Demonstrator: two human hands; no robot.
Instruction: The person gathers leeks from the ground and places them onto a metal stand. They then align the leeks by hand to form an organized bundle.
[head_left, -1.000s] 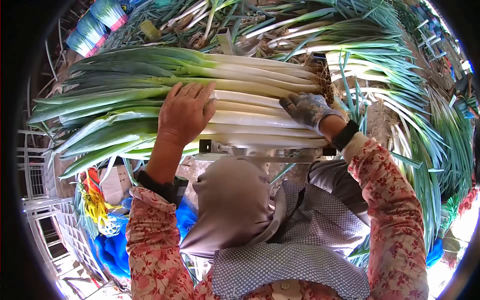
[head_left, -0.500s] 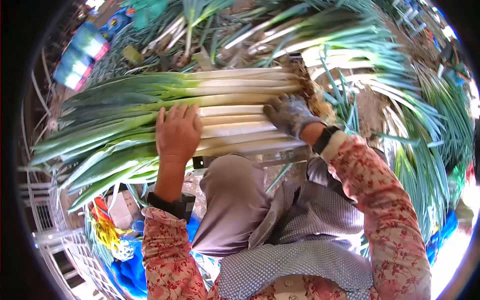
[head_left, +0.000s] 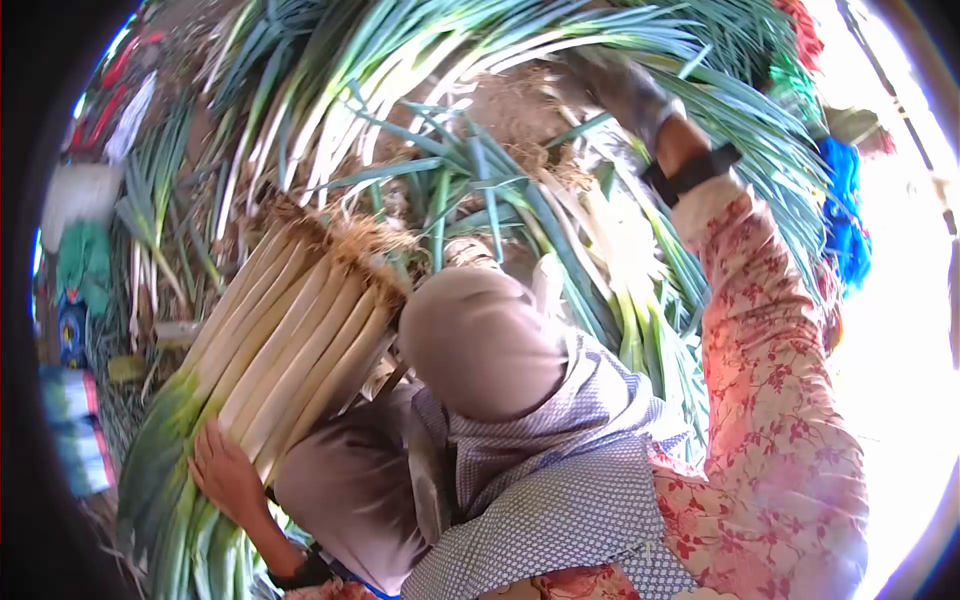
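Bare, with its fingers laid flat, my left hand [head_left: 228, 472] rests on a row of leeks [head_left: 290, 350] beside my left knee. Their white shanks lie side by side, with the roots [head_left: 350, 245] pointing away from me and the green leaves [head_left: 165, 470] toward the lower left. My right hand [head_left: 625, 92], in a dark glove, is stretched far out to the upper right, over the root ends of a heap of loose leeks [head_left: 420, 70]. Motion blur smears its fingers, so whether it grips a leek does not show.
More loose leeks [head_left: 640, 290] lie to the right of my knee, with cut green leaves [head_left: 480, 180] in front of it. At the left are a green bundle [head_left: 85, 265] and a striped colourful package [head_left: 75, 430]. Something bright blue [head_left: 845, 215] hangs at the far right.
My view has swung to the right. My right hand has left the row of leeks and reached out to the far heap. The left hand stays on the row.
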